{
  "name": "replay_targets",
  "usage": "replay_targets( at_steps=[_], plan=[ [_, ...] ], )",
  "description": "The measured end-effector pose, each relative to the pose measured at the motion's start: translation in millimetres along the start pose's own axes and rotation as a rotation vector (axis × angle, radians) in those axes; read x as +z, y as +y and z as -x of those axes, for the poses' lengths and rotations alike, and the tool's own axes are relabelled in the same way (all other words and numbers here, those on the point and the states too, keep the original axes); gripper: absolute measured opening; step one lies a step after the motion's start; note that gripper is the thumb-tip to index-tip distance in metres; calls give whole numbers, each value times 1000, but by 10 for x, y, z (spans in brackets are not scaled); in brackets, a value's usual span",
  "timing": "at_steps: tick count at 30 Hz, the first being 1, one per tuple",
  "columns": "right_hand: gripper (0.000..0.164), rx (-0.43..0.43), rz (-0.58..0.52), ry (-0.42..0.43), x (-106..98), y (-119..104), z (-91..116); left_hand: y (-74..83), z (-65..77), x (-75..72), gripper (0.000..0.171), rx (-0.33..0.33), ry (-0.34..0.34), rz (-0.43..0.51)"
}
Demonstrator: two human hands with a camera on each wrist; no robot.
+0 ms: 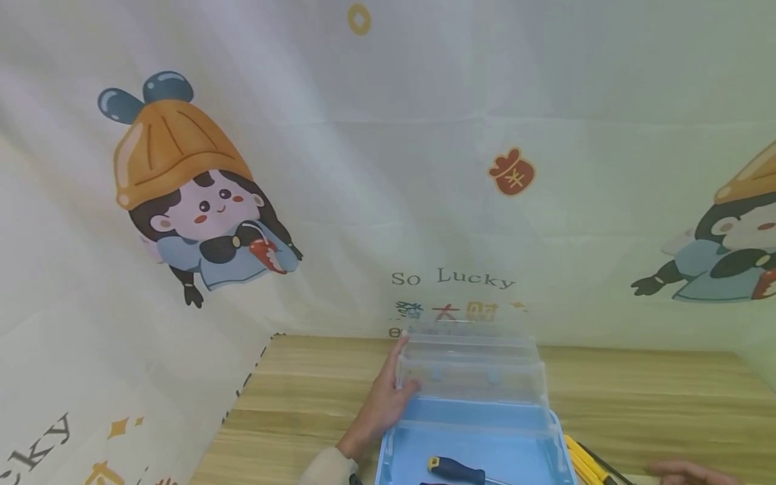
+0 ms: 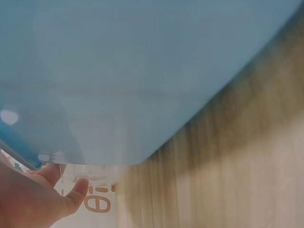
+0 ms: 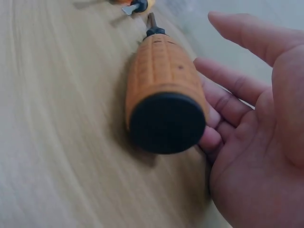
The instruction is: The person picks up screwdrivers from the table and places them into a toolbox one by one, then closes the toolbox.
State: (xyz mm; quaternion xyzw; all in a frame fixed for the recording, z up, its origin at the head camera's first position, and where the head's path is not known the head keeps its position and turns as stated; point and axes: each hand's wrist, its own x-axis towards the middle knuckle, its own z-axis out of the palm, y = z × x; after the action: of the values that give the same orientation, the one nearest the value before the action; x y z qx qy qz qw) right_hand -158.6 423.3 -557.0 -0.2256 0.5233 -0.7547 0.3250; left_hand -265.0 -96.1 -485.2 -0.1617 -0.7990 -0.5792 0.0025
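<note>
A blue box (image 1: 479,444) with a raised clear lid (image 1: 473,377) stands on the table. My left hand (image 1: 384,397) holds the lid's left edge, thumb over its near face. In the left wrist view, the box's blue side fills much of the picture and the left hand (image 2: 42,197) shows at the lower left. My right hand (image 3: 256,99) has its fingers spread beside an orange-handled screwdriver (image 3: 164,71) with a black end cap; whether the fingertips touch the handle I cannot tell. Inside the box lies a screwdriver with a dark blue handle (image 1: 457,469).
Yellow-handled tools (image 1: 585,461) lie right of the box. Another tool (image 3: 137,6) with a metal tip lies beyond the orange screwdriver. A printed cloth (image 1: 364,168) hangs behind the wooden table (image 1: 315,377).
</note>
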Motion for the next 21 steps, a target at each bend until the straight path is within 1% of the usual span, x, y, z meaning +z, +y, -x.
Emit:
replay_targets(
  at_steps=[3,4,5,6,8,10,11,13,14,15,17,20,21],
  plan=[
    [61,-50,124,95,33,45,8,17,5,0,76,-6,8,11],
    [64,-66,134,94,40,56,7,25,7,-1,76,-10,11,16],
    [65,-104,149,74,42,75,-4,31,7,-1,76,-17,11,18],
    [66,-120,131,51,40,88,-11,41,12,1,76,-21,13,16],
    [66,-158,89,-41,18,99,-28,52,21,6,75,-26,14,13],
    [61,-153,6,-175,-21,95,-50,53,28,10,75,-33,10,11],
    [59,-159,-17,-236,-42,92,-66,53,30,11,75,-33,9,8],
    [57,-128,-74,-331,-80,72,-89,48,33,13,75,-25,10,1],
    [54,-110,-103,-365,-88,67,-102,46,32,13,76,-23,11,-2],
    [54,-108,-111,-379,-95,71,-109,45,32,13,76,-21,13,-4],
    [55,-129,-106,-390,-107,90,-119,45,32,12,76,-17,17,-6],
    [58,-131,-59,-334,-119,120,-108,49,36,13,76,-20,13,-5],
    [60,-135,-31,-300,-122,132,-98,49,38,15,76,-21,10,-2]
  ],
)
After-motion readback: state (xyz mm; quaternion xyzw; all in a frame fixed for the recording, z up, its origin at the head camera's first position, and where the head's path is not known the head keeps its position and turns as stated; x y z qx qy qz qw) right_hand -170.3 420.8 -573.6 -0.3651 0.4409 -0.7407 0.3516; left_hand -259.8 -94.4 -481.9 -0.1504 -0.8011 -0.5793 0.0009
